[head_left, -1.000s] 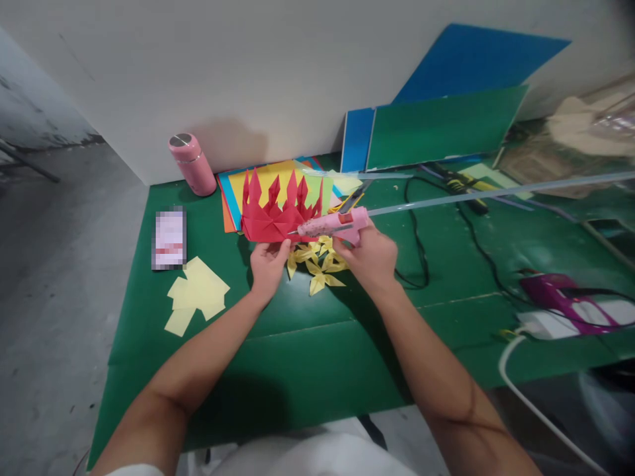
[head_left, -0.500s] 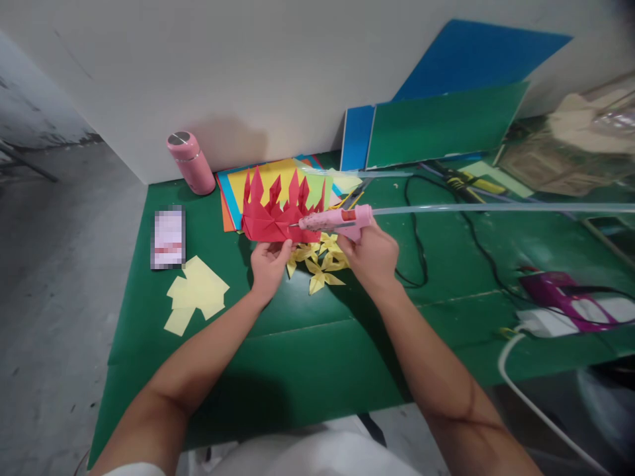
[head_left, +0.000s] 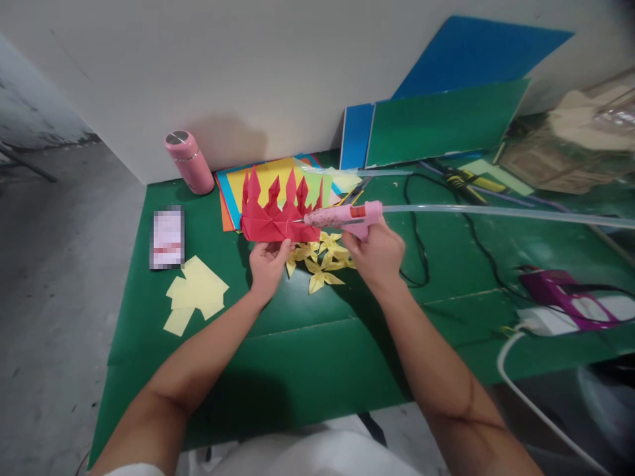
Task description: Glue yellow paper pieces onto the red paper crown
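A red folded-paper crown [head_left: 265, 223] with several upright points is held at its lower edge by my left hand [head_left: 268, 268], thumb in front. My right hand [head_left: 380, 254] is wrapped round the handle of a pink hot glue gun [head_left: 342, 215], its nozzle pointing left at the crown's front. A long clear glue stick [head_left: 471, 209] runs out of the gun's back toward the right. Several yellow folded-paper flowers [head_left: 322, 272] lie on the table just below the crown, between my hands.
Coloured paper sheets [head_left: 233, 198] lie behind the crown. A pink flask [head_left: 190, 164], a blurred-out flat item [head_left: 167, 238] and cut yellow paper [head_left: 198, 291] are at left. Rightward are a black cable [head_left: 421, 258], a power strip [head_left: 550, 322], pliers [head_left: 464, 185] and green board [head_left: 446, 125].
The glue gun and my right hand have shifted slightly right, drawing the nozzle back a little along the crown. My left hand and the crown have barely moved.
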A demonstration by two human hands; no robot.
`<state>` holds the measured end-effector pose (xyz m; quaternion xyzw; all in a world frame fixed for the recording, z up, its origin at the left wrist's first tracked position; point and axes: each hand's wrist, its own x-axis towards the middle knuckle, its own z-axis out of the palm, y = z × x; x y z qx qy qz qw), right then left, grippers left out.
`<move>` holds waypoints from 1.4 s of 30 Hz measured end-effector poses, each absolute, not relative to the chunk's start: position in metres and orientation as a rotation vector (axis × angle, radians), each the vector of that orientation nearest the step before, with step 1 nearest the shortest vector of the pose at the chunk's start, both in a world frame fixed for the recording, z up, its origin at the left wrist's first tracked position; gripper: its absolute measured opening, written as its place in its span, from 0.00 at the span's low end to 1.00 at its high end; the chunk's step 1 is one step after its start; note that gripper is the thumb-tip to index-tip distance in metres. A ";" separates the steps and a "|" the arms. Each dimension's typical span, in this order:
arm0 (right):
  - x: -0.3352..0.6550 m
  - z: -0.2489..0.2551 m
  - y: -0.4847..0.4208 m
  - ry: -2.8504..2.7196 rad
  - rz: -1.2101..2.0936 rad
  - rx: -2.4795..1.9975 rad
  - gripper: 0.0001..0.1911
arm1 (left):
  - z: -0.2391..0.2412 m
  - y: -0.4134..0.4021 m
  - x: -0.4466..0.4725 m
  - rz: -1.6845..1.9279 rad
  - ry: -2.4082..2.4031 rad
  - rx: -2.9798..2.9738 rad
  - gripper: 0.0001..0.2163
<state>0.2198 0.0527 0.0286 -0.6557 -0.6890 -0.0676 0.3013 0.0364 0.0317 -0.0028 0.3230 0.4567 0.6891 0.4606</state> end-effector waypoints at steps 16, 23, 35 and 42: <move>0.219 0.028 0.053 -1.910 -0.131 -1.733 0.19 | -0.002 0.032 0.035 1.721 1.143 0.793 0.18; 0.221 0.031 0.053 -1.886 -0.093 -1.754 0.20 | -0.001 0.032 0.034 1.681 1.167 0.790 0.17; 0.223 0.033 0.053 -1.817 -0.138 -1.749 0.21 | -0.004 0.030 0.035 1.698 1.140 0.816 0.15; 0.222 0.029 0.052 -1.871 -0.148 -1.740 0.19 | -0.005 0.031 0.033 1.691 1.140 0.837 0.14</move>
